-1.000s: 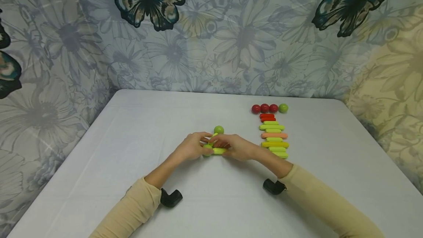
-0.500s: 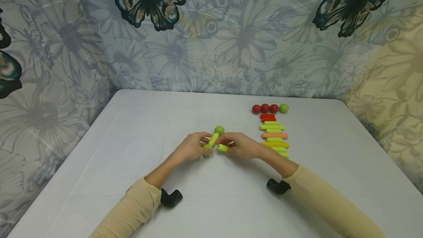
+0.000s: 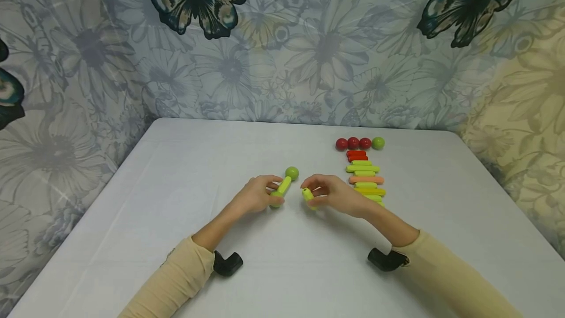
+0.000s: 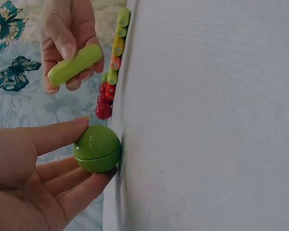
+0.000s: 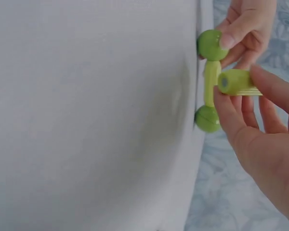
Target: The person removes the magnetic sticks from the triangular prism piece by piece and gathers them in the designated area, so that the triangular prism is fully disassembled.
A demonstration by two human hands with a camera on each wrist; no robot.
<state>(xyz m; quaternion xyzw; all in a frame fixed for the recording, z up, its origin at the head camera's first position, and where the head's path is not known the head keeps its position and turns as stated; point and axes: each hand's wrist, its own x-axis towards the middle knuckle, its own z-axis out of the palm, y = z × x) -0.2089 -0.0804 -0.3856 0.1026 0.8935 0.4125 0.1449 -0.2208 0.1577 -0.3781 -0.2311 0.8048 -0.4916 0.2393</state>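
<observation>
My left hand (image 3: 256, 195) holds a green ball (image 4: 97, 149) between thumb and fingers, on the white table. A yellow-green rod (image 3: 284, 185) runs from that ball to a second green ball (image 3: 292, 173) farther back; in the right wrist view the three form one line, the rod touching both balls. To the right, my right hand (image 3: 337, 195) pinches another short yellow-green rod (image 4: 74, 65) between thumb and fingers, apart from the joined pieces. A grey disc shows in this rod's end (image 5: 225, 83) in the right wrist view.
At the back right lie several red balls (image 3: 353, 143) and a green ball (image 3: 378, 143) in a row. In front of them, red rods (image 3: 356, 156), an orange rod (image 3: 366, 179), a yellow rod (image 3: 372, 192) and yellow-green ones lie side by side. Patterned wall panels border the table.
My right hand has drawn back to the right from the left hand with its rod, which has turned from lying sideways to pointing more away from me. The left hand keeps its place on the ball.
</observation>
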